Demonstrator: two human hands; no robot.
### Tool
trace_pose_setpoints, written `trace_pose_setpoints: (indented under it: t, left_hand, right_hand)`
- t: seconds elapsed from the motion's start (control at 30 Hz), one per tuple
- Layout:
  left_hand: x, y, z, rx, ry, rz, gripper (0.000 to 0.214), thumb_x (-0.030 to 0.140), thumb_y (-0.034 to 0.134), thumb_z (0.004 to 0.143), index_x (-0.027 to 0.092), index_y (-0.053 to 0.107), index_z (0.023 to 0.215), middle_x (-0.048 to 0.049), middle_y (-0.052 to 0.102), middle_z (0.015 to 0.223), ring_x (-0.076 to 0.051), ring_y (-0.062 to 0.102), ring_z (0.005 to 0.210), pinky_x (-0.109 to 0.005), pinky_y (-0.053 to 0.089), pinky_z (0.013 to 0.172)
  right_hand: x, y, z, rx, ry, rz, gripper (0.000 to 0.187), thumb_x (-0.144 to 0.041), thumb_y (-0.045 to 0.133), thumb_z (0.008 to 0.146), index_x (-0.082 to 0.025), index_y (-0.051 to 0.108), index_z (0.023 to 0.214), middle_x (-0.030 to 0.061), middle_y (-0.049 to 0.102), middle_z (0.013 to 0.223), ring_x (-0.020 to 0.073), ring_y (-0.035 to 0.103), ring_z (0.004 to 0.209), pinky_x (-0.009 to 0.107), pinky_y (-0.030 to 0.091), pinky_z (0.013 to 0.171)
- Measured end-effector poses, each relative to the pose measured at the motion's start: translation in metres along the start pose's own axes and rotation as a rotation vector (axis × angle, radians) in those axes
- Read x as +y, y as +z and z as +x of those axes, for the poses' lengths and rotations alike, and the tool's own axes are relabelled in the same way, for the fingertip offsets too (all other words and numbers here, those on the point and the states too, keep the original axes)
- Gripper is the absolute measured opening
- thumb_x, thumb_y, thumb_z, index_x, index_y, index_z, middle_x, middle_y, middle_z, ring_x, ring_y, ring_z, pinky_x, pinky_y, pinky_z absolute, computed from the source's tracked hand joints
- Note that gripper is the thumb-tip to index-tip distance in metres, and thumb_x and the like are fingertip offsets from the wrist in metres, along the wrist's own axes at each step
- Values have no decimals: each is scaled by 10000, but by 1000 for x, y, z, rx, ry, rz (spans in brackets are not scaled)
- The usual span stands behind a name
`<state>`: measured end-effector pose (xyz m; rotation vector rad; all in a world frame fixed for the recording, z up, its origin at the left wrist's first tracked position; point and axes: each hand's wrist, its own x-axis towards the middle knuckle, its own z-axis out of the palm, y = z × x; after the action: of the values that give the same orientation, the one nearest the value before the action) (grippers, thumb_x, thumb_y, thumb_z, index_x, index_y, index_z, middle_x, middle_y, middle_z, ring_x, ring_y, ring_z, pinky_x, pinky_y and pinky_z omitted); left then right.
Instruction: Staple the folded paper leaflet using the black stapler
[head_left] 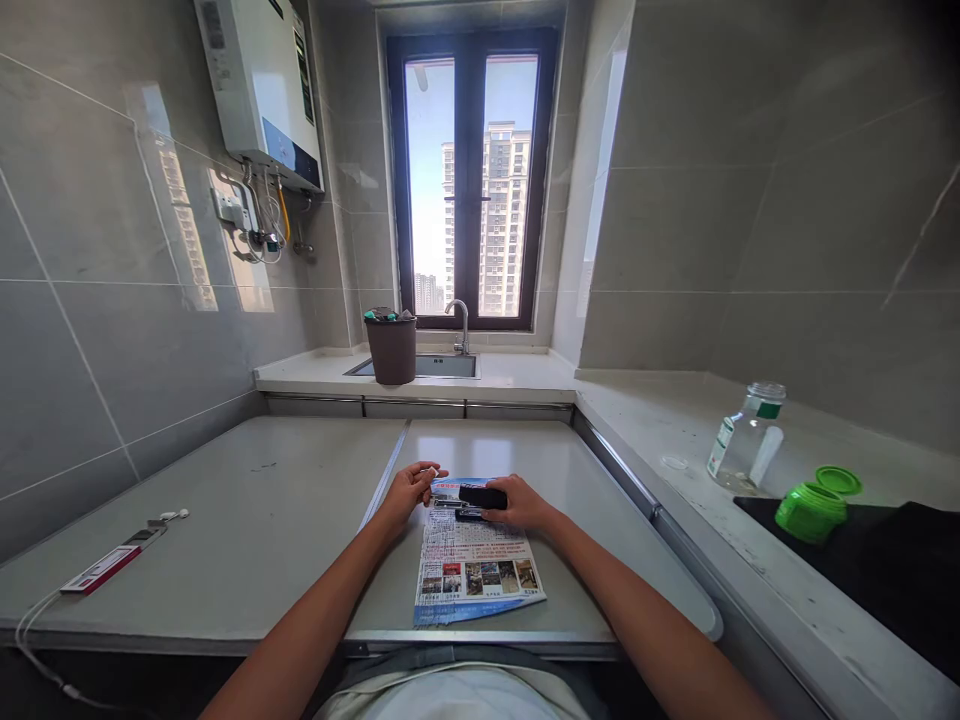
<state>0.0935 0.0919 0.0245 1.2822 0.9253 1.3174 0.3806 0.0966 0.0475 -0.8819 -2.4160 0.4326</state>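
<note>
A black stapler (480, 496) is in my right hand (519, 502), the fingers wrapped round its right end. Its top and lower arm stand apart, and a shiny metal strip shows at its left end. Just left of that end is my left hand (409, 490), with thumb and fingertips drawn together in a pinch. Something small and pale shows at those fingertips, too small to name. Under both hands lies a printed leaflet (472, 550) with text, a row of photos and blue edges, flat on the light grey table (300, 520).
A red and white power strip or similar corded item (112, 568) lies at the table's left. On the right counter stand a clear bottle (744, 445) and an open green container (811, 512). A brown bin (391, 350) stands by the sink (450, 366).
</note>
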Motion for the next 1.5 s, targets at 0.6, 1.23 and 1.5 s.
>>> trace_pose_setpoints:
  t: [0.6,1.23,1.5]
  left_hand:
    - [11,8,-13,-161,77,152,562,559,780,828,118,733,1172,-75,731,881,-60,479,511,-220,366,475]
    - [20,18,-21,-286,88,158,417,520,798,820,126,671,863,-70,747,862,-57,503,495,-199,379,450]
    - [15,17,-22,-367,48,138,437,479,820,816,121,724,1048,-96,755,932,-67,531,527,-208,405,470]
  right_hand:
    - [4,2,-1,-56,-45,-46,337,-496,792,766,-173,727,833,12,667,751,150,537,685,247,352,647]
    - [-2,-9,3,100,-302,134,395,-561,616,971,-211,718,1121,98,710,1057,225,582,941,391,479,890]
    - [-15,-16,0,15,-371,253,451,-537,611,984,-229,673,1308,87,733,1111,211,608,939,361,496,871]
